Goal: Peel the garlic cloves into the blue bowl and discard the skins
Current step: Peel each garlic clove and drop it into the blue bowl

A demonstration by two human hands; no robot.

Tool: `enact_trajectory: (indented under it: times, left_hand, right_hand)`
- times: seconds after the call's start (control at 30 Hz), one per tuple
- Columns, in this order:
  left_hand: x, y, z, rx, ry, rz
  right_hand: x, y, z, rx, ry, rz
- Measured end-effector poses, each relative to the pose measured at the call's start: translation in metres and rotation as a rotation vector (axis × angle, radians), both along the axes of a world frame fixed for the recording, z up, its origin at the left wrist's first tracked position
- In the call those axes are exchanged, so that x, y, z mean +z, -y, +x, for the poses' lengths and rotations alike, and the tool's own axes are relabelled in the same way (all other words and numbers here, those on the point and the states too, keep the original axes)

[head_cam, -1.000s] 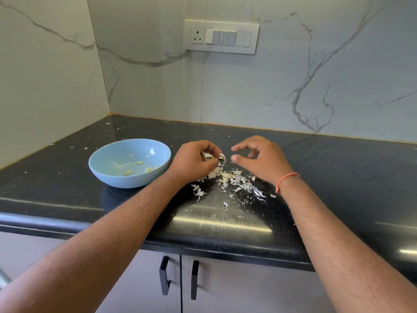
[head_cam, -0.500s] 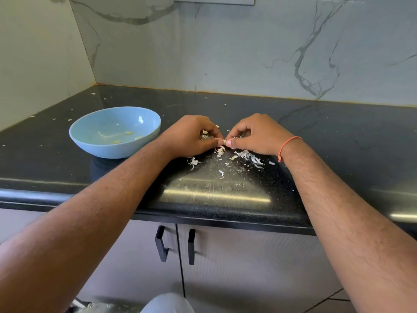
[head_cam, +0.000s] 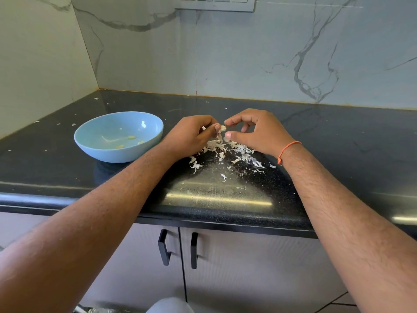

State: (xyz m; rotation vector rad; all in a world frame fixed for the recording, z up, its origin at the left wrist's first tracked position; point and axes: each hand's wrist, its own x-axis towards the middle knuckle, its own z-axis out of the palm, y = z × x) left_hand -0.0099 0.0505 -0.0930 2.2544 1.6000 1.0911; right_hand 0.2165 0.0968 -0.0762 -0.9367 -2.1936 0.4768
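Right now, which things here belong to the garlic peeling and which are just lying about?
Part of the job: blue bowl, garlic clove, left hand, right hand, skins.
Just there: switch panel, cabinet handles, orange wrist thread.

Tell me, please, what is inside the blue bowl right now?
The blue bowl holds a few small pale peeled garlic cloves and a thin curved strand. Its near inner wall is hidden behind the rim, so anything there cannot be seen.

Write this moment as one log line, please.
step: peeling | left hand: holds garlic clove | right hand: fingers at clove | skins: on counter | blue bowl: few cloves
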Motion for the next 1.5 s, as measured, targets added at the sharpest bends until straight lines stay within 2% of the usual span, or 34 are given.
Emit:
enact_trajectory:
  times: [0.27, 0.4, 0.8, 1.13, 1.5]
  left_hand:
    - [0.002, 0.002, 0.002, -0.031, 0.06, 0.017]
    - [0.005, 0.004, 0.004, -0.039, 0.128, 0.043]
    - [0.006, 0.004, 0.006, -0.04, 0.17, 0.062]
    - [0.007, 0.007, 0.007, 0.021, 0.139, 0.194]
    - [0.006, 0.005, 0.007, 0.003, 0.224, 0.255]
  right_hand:
    - [-0.004, 0.001, -0.009, 0.007, -0.209, -0.116]
    - [-0.005, 0.0, -0.011, 0.039, -0.264, -0.168]
    - [-0.003, 0.003, -0.013, 0.021, -0.463, -0.268]
    - [-0.006, 0.004, -0.016, -0.025, -0.317, -0.098]
    - [-0.001, 0.008, -0.016, -0.042, -0.348, -0.08]
